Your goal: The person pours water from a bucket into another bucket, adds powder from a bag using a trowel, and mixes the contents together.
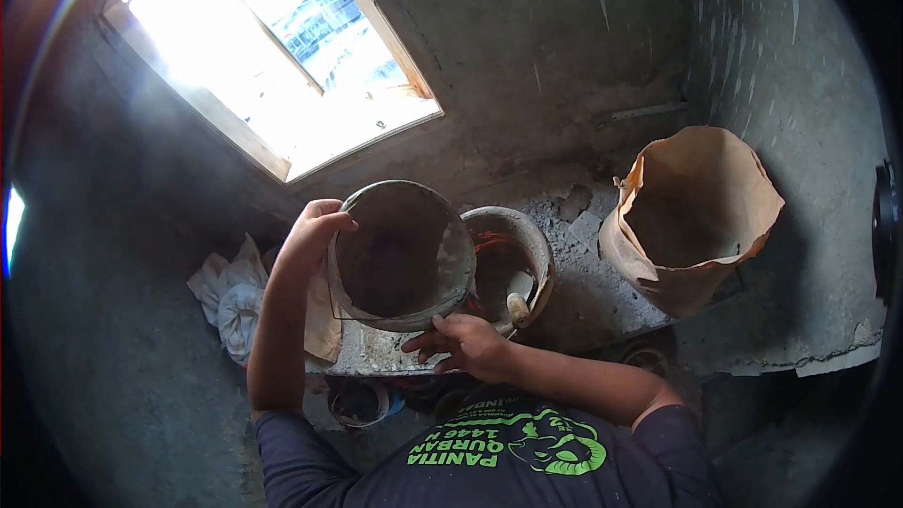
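A round, dirty bucket [400,254] is tilted so that its wide mouth faces me. My left hand [320,226] grips its rim at the upper left. My right hand [461,343] is at the bucket's lower right edge, its thumb against the rim and its fingers underneath. Just right of it stands a second bucket [541,249], partly covered by the first, with reddish strands and a tool with a wooden handle [517,309] inside.
An open paper sack [696,287] stands on the dusty ledge [588,296] at the right. White cloth [240,310] lies at the left. Below the ledge is a small container [359,404]. A bright window [273,47] is in the wall.
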Tool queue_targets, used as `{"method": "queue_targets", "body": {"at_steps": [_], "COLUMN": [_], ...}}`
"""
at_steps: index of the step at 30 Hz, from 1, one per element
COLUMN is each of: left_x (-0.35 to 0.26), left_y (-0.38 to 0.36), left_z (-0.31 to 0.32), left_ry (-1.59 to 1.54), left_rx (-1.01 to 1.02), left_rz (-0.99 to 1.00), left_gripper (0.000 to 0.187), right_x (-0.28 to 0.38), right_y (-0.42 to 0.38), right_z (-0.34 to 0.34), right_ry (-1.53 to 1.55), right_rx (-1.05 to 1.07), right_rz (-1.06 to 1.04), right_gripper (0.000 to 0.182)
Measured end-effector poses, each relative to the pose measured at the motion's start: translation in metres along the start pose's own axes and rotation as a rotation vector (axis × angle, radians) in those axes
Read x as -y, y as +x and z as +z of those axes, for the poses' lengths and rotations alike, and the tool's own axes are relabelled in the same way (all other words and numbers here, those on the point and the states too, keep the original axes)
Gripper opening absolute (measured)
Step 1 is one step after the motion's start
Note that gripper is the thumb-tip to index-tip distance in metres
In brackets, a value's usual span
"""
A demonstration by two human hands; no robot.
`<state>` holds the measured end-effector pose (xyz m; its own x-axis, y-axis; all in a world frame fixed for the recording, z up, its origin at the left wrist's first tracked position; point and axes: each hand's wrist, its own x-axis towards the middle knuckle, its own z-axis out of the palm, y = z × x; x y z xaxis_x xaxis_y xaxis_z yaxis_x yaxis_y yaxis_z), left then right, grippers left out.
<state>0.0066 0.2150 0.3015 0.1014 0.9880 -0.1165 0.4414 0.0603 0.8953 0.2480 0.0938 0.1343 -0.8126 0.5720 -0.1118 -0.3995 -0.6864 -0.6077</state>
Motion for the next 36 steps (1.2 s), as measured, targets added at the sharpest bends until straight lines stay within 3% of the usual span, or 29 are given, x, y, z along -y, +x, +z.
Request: {"method": "queue_targets", "body": {"at_steps": [22,28,32,34,36], "left_x": [-0.011,0.036,0.069,0.09,0.111], "left_y": [-0.023,-0.053,-0.079,-0.086,-0.1], "left_z": [0.005,-0.009,-0.011,-0.016,-0.028], "left_ry": [-0.025,-0.23,-0.46,-0.452,-0.518], "left_rx": [-0.024,-0.212,-0.32,-0.484,-0.523], "left_rz": [0.011,0.034,0.1,0.174,0.122], "left_gripper": [0.014,0.022,0.023,0.02,0.016], "right_x": [0.006,0.022,0.023,0.011,0.0], "right_y": [-0.009,-0.004,-0.008,-0.013,-0.028], "right_z": [-0.004,-0.002,0.003,-0.013,-0.031], "right_ry": [0.0,-0.113,-0.236,-0.264,-0.378], "right_rx": [0.01,0.094,0.174,0.187,0.297], "right_rz": [-0.018,-0.156,-0.171,-0.099,0.067], "right_gripper": [0.044,0.036,0.048,0.056,0.058]}}
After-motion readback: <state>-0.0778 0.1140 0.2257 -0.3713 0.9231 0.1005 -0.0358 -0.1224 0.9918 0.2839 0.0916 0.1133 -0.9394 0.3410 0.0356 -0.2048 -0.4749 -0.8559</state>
